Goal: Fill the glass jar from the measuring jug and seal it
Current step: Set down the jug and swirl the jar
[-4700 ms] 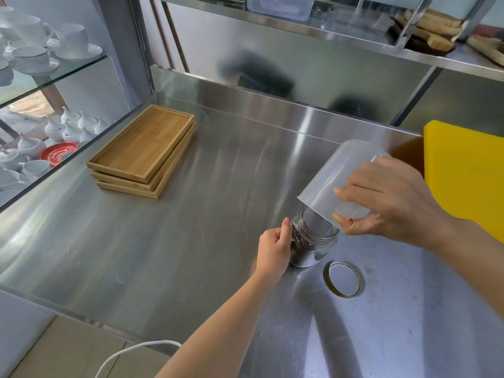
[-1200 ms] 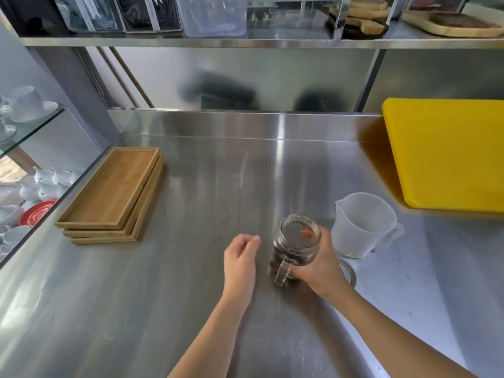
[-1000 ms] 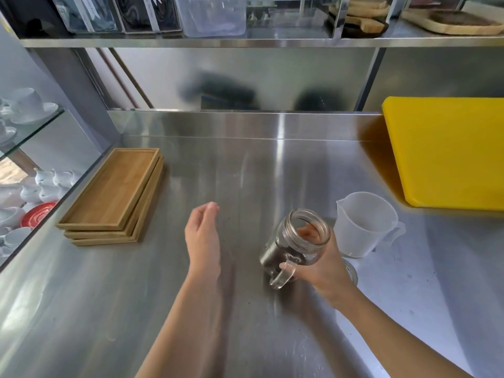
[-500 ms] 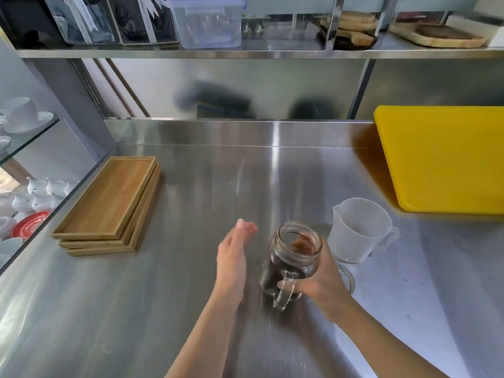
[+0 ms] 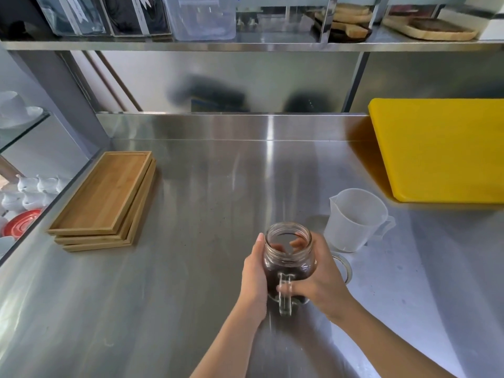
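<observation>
A glass jar (image 5: 288, 251) with a handle stands on the steel counter, open-mouthed and holding dark contents in its lower half. My right hand (image 5: 320, 283) wraps its right side, thumb by the handle. My left hand (image 5: 254, 276) lies flat against its left side. The translucent plastic measuring jug (image 5: 356, 219) stands upright and looks empty just right of the jar. A metal lid ring (image 5: 345, 270) lies on the counter behind my right hand, partly hidden.
A yellow cutting board (image 5: 441, 148) lies at the right rear. Stacked wooden trays (image 5: 105, 199) sit at the left. White cups and a red saucer (image 5: 20, 223) fill glass shelves beyond the left edge. A shelf with plastic boxes (image 5: 201, 17) runs overhead.
The jug was set down upright. My right hand took the jar and tilted it, then stood it upright; my left hand swung away and has come back against the jar's left side.
</observation>
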`<state>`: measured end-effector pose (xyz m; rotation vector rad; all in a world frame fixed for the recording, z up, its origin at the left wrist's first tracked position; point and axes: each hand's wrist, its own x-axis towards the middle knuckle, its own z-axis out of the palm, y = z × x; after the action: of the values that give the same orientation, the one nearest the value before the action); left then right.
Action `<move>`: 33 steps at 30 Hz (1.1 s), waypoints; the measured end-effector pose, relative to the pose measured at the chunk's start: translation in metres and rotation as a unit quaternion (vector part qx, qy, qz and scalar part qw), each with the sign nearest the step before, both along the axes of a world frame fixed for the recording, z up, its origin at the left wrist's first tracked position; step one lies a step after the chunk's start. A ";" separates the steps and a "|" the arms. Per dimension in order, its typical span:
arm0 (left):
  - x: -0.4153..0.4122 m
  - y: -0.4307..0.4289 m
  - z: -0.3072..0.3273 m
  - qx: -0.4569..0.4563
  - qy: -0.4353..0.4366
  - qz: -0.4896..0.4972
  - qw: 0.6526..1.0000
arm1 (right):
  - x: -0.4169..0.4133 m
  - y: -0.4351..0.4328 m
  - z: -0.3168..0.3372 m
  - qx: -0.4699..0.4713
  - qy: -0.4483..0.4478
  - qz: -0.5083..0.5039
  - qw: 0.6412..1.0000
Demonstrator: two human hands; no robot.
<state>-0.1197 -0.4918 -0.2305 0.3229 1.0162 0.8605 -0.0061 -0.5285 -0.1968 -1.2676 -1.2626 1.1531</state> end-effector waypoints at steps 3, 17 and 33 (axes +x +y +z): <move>-0.001 -0.001 0.001 -0.050 -0.101 -0.017 0.994 | -0.003 0.001 -0.002 0.008 -0.034 0.010 0.999; -0.011 -0.014 0.016 0.003 -0.194 0.001 0.981 | -0.019 0.013 0.027 0.158 -0.174 -0.125 0.964; 0.002 -0.012 0.026 0.003 -0.015 0.085 0.996 | -0.023 0.015 0.005 -0.200 0.225 -0.096 0.949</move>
<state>-0.1181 -0.5042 -0.2046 0.2302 1.0244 1.0186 -0.0288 -0.5134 -0.1914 -1.2821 -0.5714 1.4970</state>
